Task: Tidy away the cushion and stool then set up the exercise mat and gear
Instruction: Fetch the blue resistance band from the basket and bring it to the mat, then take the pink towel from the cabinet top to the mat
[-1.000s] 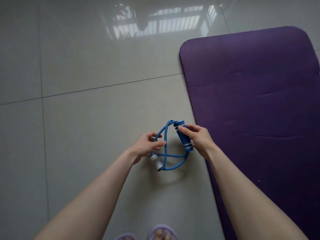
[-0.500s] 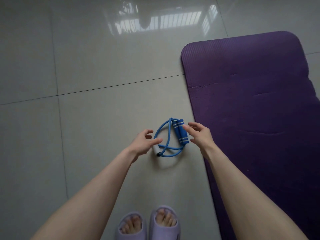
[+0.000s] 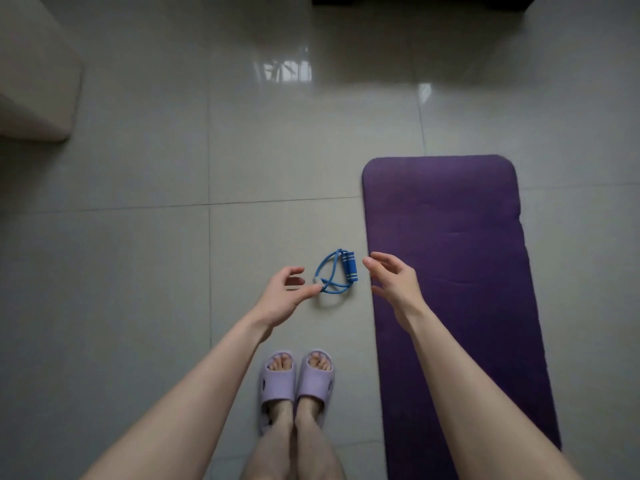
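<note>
Head cam, looking pretty much straight down. The blue exercise band (image 3: 335,274) is lying in a loose coil on the floor (image 3: 138,271). It's just beside the left edge of the purple mat (image 3: 450,271), about 9 o'clock from the mat's middle, and as far as I can see it isn't touching the mat. The mat is rolled out flat, so my guess is we're on the "gear" part of the job, fairly late on.

Left hand (image 3: 282,297) is at roughly 8 o'clock of the band. Its fingers are loosely curled with a gap between them and they're holding nothing. One fingertip is right at the band's pale end, and I honestly can't tell if it's touching. Right hand (image 3: 394,282) is at 3 o'clock of the band, over the mat's edge, fingers spread and relaxed and also empty. There's a clear gap between them and the blue foam handle.

Next move, as I read it: either the band is fine where it lies and the hands go off for more gear, or it wants shifting onto the mat. If it's shifting, grab the handle plus the loop, because that tubing looks floppy and would dangle and untwist from one end.

Not much in the way. Lilac slippers (image 3: 296,379) are at 6 o'clock of the band, close but clear of it. A beige padded thing (image 3: 34,81) sits far off at 10 o'clock, and I can't say what it is. Something dark (image 3: 415,0) runs along the top edge at 12. The tiles look glossy, so maybe slippy.
</note>
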Demonstrator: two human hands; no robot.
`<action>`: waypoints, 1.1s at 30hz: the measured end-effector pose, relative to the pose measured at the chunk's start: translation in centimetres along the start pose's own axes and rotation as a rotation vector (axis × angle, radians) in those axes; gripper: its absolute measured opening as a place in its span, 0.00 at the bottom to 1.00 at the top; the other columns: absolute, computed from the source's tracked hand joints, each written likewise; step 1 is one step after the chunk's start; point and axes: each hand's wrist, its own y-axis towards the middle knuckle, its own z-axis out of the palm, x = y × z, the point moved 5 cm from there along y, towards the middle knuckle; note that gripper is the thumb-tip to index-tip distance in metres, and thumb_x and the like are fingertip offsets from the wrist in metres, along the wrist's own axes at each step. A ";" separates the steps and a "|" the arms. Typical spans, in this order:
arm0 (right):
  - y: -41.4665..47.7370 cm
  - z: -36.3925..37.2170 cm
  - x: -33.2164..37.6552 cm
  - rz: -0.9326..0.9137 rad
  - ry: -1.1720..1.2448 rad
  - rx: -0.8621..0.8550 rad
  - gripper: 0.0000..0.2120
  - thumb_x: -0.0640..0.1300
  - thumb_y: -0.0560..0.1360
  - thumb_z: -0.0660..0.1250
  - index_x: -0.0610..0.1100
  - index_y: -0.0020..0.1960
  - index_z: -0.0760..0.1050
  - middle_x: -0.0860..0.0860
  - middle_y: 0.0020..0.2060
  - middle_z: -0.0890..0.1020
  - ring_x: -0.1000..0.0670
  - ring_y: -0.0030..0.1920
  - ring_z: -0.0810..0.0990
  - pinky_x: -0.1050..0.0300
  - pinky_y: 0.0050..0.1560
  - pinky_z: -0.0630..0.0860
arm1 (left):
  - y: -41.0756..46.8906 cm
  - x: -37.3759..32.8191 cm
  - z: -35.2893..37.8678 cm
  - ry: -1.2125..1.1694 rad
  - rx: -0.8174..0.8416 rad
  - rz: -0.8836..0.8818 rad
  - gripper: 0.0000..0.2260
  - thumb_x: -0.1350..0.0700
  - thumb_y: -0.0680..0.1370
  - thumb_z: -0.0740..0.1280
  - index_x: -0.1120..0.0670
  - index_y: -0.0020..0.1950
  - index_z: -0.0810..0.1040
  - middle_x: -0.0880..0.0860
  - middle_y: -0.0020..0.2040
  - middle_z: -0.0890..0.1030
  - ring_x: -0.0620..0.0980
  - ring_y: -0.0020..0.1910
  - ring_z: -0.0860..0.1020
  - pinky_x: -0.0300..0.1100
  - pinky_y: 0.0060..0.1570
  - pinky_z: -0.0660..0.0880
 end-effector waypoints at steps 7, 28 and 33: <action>-12.6 2.7 11.1 -0.093 -0.033 0.084 0.18 0.45 0.74 0.70 0.40 0.61 0.76 0.48 0.53 0.80 0.53 0.49 0.78 0.54 0.49 0.76 | -15.1 -6.2 -4.8 -0.212 -0.143 0.103 0.21 0.58 0.73 0.71 0.54 0.64 0.71 0.55 0.57 0.76 0.47 0.48 0.76 0.39 0.43 0.72; -33.9 36.7 20.4 -0.279 -0.317 0.580 0.16 0.44 0.75 0.69 0.41 0.62 0.75 0.47 0.52 0.81 0.49 0.52 0.79 0.53 0.55 0.75 | -36.9 -1.1 -34.8 -0.659 -0.637 0.305 0.19 0.59 0.73 0.71 0.55 0.63 0.72 0.53 0.55 0.77 0.39 0.44 0.76 0.28 0.36 0.70; -37.0 45.7 19.1 -0.283 -0.370 0.653 0.18 0.45 0.75 0.69 0.41 0.62 0.75 0.47 0.51 0.81 0.48 0.53 0.79 0.51 0.56 0.76 | -38.8 3.2 -42.0 -0.728 -0.728 0.293 0.18 0.61 0.73 0.71 0.57 0.61 0.73 0.56 0.55 0.77 0.40 0.42 0.77 0.25 0.31 0.70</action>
